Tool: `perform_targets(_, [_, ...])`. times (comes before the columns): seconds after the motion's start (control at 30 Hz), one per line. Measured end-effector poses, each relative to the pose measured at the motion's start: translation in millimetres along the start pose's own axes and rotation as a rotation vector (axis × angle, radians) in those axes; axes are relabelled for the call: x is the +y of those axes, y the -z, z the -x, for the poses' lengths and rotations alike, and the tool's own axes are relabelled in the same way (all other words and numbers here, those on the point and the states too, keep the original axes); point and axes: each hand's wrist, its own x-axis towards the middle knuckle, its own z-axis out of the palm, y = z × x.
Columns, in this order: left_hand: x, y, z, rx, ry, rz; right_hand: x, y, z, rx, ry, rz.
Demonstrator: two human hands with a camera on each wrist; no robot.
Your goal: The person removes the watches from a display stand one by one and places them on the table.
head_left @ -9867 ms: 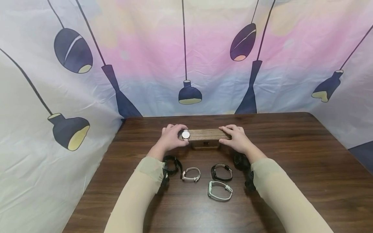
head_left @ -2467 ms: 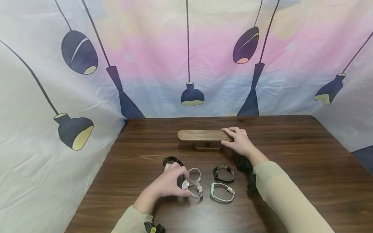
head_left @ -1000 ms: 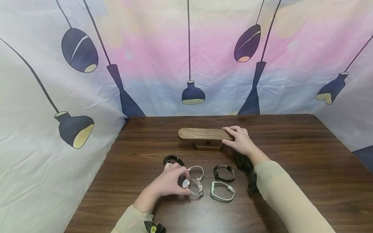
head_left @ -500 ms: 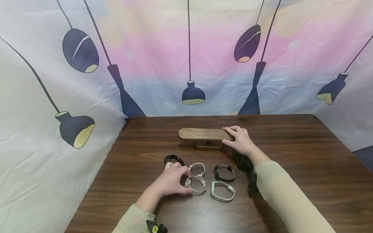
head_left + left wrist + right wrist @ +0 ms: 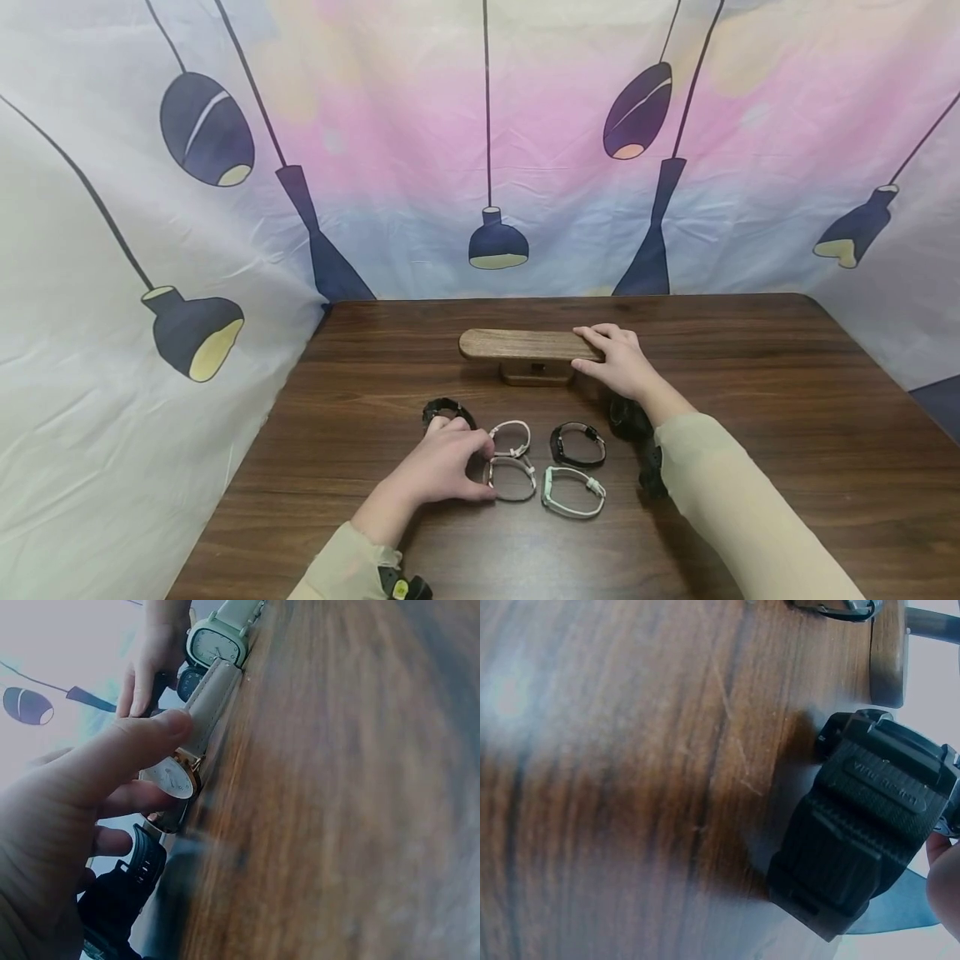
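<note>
Your left hand (image 5: 442, 467) pinches the beige-strapped watch (image 5: 512, 479) on the table (image 5: 750, 350); your right hand (image 5: 618, 362) rests straight-fingered on the wooden stand (image 5: 517, 344).

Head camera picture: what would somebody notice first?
Probably the cluster of wristwatches on the dark wooden table, where the left hand holds a beige-strapped, white-faced watch. Behind them, the right hand rests on a long wooden stand.

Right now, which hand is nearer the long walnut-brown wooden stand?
Right. The right hand rests on the wooden stand's right end; the left hand is nearer the camera, among the watches.
</note>
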Motion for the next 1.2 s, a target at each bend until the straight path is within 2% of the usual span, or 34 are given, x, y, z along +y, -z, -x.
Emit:
perform_targets(0.3, [0.6, -0.9, -1.3, -0.015, -0.037, -0.011, 0.5, 0.9, -0.2, -0.013, 0.014, -0.007])
perform_targets(0.77, [-1.7, -0.4, 0.2, 0.007, 0.01, 0.038, -0.6, 2.5, -1.2, -0.015, 0.031, 0.013])
perform_targets(1.2, [2.1, 3.5, -0.1, 0.036, 0.017, 0.086, 0.3, 1.0, -2.0, -0.007, 0.037, 0.015])
